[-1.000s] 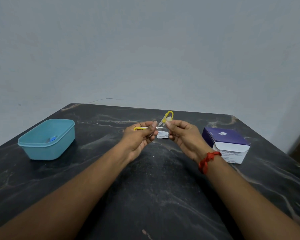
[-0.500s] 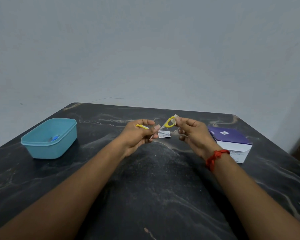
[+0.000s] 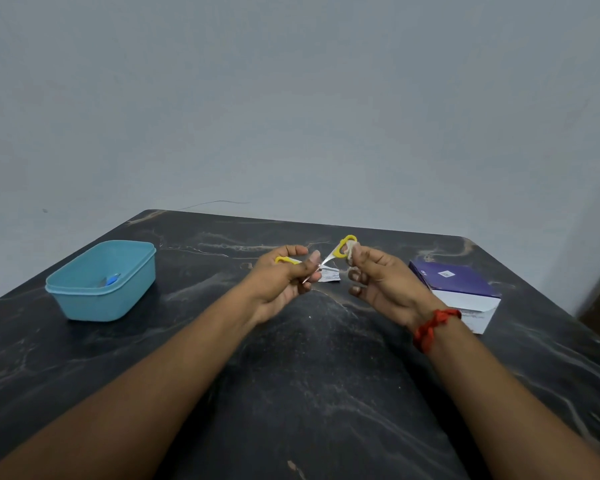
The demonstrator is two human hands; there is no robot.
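Note:
A small pair of scissors (image 3: 340, 250) with yellow handles hangs above the dark marble table (image 3: 309, 393), its blades spread. My left hand (image 3: 281, 282) grips one yellow handle, thumb and fingers curled round it. My right hand (image 3: 381, 282) pinches a small whitish pad (image 3: 352, 252) against the other yellow loop. A torn white wrapper (image 3: 329, 274) lies on the table just behind the blades.
A teal plastic tub (image 3: 84, 303) with a small blue item (image 3: 111, 279) inside stands at the left. At the right lies a purple and white carton (image 3: 458, 282) with its flap open. A grey wall rises behind the table's far edge.
My right hand has shifted a little to the right with the pad on the yellow loop. The left hand has kept its grip and hardly moved.

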